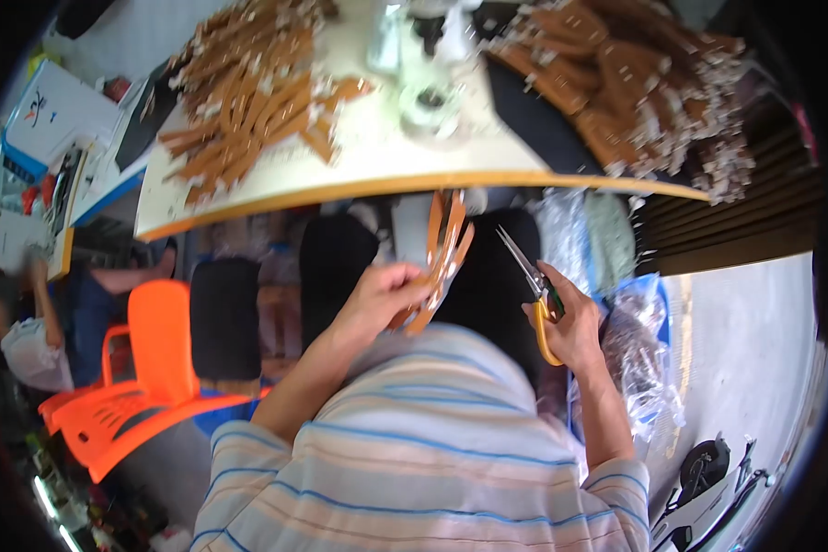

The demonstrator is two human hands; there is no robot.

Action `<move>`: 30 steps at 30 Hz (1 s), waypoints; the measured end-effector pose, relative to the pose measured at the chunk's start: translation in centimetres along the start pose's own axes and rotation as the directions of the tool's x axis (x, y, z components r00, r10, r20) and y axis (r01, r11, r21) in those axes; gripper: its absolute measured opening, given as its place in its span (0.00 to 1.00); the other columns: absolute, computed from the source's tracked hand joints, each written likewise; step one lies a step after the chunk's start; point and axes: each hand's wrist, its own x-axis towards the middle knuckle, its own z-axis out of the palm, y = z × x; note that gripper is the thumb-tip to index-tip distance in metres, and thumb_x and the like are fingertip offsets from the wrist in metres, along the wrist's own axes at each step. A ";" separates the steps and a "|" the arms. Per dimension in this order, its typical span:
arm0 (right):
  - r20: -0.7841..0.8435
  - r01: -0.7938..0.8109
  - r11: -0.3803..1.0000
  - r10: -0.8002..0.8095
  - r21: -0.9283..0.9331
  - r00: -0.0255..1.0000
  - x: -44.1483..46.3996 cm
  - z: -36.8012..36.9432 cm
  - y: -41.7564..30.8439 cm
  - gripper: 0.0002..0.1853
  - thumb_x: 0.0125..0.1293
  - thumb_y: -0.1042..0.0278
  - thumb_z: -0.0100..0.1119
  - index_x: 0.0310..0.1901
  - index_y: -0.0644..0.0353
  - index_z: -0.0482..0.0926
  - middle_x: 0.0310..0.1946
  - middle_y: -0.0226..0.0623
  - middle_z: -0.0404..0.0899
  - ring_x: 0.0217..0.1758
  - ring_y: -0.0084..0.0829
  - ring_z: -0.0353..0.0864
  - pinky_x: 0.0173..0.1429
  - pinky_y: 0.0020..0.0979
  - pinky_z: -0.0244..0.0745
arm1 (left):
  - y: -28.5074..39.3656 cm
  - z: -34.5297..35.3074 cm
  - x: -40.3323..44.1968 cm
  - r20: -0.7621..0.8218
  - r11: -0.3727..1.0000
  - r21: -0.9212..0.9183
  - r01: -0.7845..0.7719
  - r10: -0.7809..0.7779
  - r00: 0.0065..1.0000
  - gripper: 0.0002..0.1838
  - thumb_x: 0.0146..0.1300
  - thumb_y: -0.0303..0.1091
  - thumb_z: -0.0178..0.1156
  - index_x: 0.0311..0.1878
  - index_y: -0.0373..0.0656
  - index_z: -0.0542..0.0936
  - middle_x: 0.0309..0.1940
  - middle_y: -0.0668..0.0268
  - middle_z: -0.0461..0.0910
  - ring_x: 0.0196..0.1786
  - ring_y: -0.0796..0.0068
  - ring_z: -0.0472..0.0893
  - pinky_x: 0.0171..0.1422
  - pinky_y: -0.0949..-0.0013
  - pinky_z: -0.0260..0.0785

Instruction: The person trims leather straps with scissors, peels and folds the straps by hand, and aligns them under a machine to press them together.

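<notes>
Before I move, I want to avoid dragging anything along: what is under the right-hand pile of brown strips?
A black sheet on the table shows along the left edge of the pile and seems to run beneath it. Anything under the middle is covered.

Your bare left hand (384, 296) is raised before your waist with thumb and fingers pinched together, while your bare right hand (566, 322) curls its fingers closed at your other side, both forearms reaching forward from striped, short-sleeved elbows.
</notes>
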 end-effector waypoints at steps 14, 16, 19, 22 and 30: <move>-0.237 0.031 0.978 -0.081 -0.208 0.968 8.4 -8.2 -4.2 0.25 0.52 0.77 0.64 0.55 0.63 0.74 0.34 0.45 0.79 0.30 0.31 0.77 0.40 0.30 0.74 | 7.4 -3.0 -2.7 0.430 0.752 0.373 -0.544 0.379 0.819 0.07 0.60 0.26 0.62 0.40 0.34 0.79 0.29 0.66 0.81 0.29 0.83 0.77 0.34 0.79 0.68; -0.199 0.000 0.979 -0.041 -0.206 0.979 9.0 -7.3 -5.7 0.25 0.52 0.76 0.65 0.54 0.65 0.74 0.38 0.48 0.79 0.33 0.36 0.79 0.42 0.32 0.75 | 7.6 -3.3 -3.0 0.364 0.807 0.324 -0.494 0.376 0.852 0.05 0.59 0.24 0.62 0.38 0.33 0.79 0.28 0.66 0.80 0.28 0.85 0.75 0.32 0.80 0.66; -0.172 0.027 0.969 -0.072 -0.247 0.983 10.6 -6.3 -6.8 0.25 0.52 0.75 0.65 0.54 0.66 0.74 0.41 0.50 0.79 0.36 0.42 0.80 0.44 0.35 0.75 | 7.4 -4.1 -3.5 0.290 0.836 0.300 -0.459 0.378 0.879 0.05 0.58 0.23 0.62 0.36 0.33 0.79 0.27 0.67 0.79 0.28 0.86 0.74 0.31 0.81 0.65; -0.180 0.073 0.936 -0.142 -0.344 0.973 12.4 -5.9 -7.3 0.26 0.52 0.73 0.64 0.55 0.67 0.74 0.43 0.52 0.79 0.40 0.47 0.81 0.45 0.37 0.75 | 7.1 -4.3 -3.6 0.254 0.844 0.295 -0.448 0.383 0.888 0.05 0.58 0.23 0.63 0.37 0.33 0.79 0.27 0.67 0.79 0.27 0.86 0.74 0.31 0.81 0.65; -0.141 0.102 0.880 -0.187 -0.464 0.972 14.8 -5.0 -7.9 0.26 0.52 0.69 0.65 0.54 0.67 0.74 0.40 0.55 0.79 0.36 0.50 0.81 0.43 0.39 0.76 | 7.2 -5.9 -4.0 0.198 0.810 0.345 -0.474 0.431 0.880 0.05 0.58 0.22 0.62 0.38 0.33 0.79 0.26 0.68 0.78 0.28 0.86 0.74 0.30 0.81 0.64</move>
